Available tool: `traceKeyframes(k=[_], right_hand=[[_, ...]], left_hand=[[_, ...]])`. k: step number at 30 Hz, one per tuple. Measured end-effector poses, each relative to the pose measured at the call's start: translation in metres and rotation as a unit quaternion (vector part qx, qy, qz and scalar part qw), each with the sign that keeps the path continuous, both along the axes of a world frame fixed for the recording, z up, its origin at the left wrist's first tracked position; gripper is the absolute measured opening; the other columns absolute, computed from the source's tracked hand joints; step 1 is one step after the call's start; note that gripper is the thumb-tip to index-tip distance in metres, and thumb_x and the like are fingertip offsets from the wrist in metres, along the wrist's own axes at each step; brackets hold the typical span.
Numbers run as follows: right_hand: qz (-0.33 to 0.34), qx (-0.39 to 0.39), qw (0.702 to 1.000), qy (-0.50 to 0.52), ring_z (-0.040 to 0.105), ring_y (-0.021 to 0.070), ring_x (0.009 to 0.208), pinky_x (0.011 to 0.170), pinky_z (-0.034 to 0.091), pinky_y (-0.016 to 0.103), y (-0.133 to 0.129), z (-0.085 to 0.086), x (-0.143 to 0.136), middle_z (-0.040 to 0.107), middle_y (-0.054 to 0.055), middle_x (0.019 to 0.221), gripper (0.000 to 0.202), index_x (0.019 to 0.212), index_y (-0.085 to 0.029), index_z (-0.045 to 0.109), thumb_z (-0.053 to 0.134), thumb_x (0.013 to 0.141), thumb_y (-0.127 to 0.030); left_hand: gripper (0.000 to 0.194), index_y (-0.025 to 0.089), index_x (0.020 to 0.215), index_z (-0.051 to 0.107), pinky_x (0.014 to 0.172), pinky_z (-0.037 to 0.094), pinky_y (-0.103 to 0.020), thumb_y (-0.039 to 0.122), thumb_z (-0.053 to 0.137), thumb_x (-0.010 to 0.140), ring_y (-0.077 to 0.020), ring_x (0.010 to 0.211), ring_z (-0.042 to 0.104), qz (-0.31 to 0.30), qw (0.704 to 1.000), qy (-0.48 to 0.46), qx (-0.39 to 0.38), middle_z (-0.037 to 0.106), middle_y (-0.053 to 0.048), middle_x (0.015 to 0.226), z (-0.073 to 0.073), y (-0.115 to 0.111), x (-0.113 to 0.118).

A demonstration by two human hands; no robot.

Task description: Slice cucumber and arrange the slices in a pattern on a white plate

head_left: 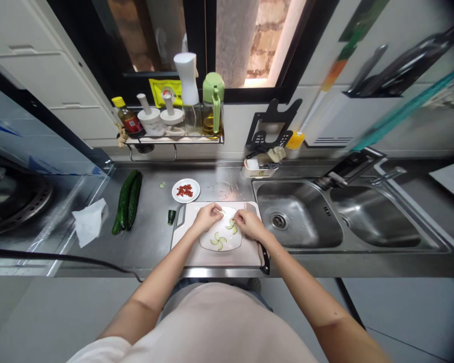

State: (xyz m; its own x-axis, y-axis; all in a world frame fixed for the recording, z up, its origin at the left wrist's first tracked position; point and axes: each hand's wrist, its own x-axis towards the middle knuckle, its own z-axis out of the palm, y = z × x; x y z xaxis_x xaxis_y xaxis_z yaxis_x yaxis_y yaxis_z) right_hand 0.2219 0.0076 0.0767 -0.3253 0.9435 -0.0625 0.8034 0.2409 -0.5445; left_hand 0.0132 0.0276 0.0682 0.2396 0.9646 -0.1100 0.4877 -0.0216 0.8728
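A white plate (211, 243) lies on the cutting board (200, 258). Pale green cucumber slices (218, 240) form a pinwheel near its front edge, and a second group of slices (231, 227) sits to the right. My left hand (208, 217) is over the plate's back left, its fingertips pinched on a small cucumber slice. At the plate's right rim, my right hand (248, 223) has thumb and fingers pressed together beside the second group; whatever they hold is too small to make out. A black-handled knife (264, 259) rests at the board's right edge.
Behind the board stands a small white dish (186, 191) of red pieces. Two whole cucumbers (127, 202), a cut cucumber end (171, 217) and a crumpled white tissue (90, 222) lie left. A double sink (298, 214) is on the right; a bottle rack (174, 140) hangs behind.
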Motion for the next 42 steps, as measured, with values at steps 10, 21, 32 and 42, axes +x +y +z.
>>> traceKeyframes(k=[10, 21, 32, 42], right_hand=[[-0.016, -0.044, 0.998, -0.04, 0.056, 0.015, 0.08, 0.068, 0.034, 0.021, -0.011, -0.024, -0.001, 0.065, 0.006, 0.088, 0.015, 0.085, -0.016, 0.061, 0.049, 0.087, -0.025], [-0.01, -0.03, 0.998, -0.06, 0.055, 0.0145, 0.078, 0.065, 0.032, 0.021, -0.011, -0.024, -0.001, 0.065, 0.006, 0.088, 0.016, 0.085, -0.016, 0.061, 0.046, 0.087, -0.023], [-0.015, -0.038, 0.996, -0.085, 0.056, 0.0155, 0.083, 0.067, 0.033, 0.022, -0.014, -0.027, -0.002, 0.066, 0.006, 0.091, 0.016, 0.086, -0.016, 0.061, 0.046, 0.087, -0.021], [-0.022, -0.044, 0.992, -0.12, 0.056, 0.0157, 0.083, 0.067, 0.033, 0.022, -0.013, -0.027, -0.007, 0.066, 0.007, 0.092, 0.016, 0.086, -0.017, 0.062, 0.047, 0.087, -0.02]], left_hand=[[0.016, 0.021, 0.087, 0.065, 0.066, 0.04, -0.024, 0.029, 0.063, 0.073, -0.0154, 0.073, 0.061, -0.033, 0.985, 0.168, -0.038, 0.069, 0.0, 0.079, -0.008, -0.01, 0.031], [0.015, 0.022, 0.089, 0.066, 0.071, 0.043, -0.025, 0.023, 0.062, 0.075, -0.0175, 0.081, 0.064, -0.046, 0.979, 0.191, -0.06, 0.071, -0.003, 0.085, -0.016, -0.013, 0.046], [0.019, 0.022, 0.094, 0.065, 0.074, 0.044, -0.026, 0.02, 0.058, 0.076, -0.0186, 0.085, 0.064, -0.052, 0.973, 0.217, -0.052, 0.071, -0.004, 0.087, -0.018, -0.021, 0.056], [0.016, 0.019, 0.093, 0.065, 0.075, 0.043, -0.027, 0.021, 0.056, 0.079, -0.0188, 0.086, 0.062, -0.055, 0.975, 0.211, -0.051, 0.069, -0.007, 0.09, -0.026, -0.018, 0.056]])
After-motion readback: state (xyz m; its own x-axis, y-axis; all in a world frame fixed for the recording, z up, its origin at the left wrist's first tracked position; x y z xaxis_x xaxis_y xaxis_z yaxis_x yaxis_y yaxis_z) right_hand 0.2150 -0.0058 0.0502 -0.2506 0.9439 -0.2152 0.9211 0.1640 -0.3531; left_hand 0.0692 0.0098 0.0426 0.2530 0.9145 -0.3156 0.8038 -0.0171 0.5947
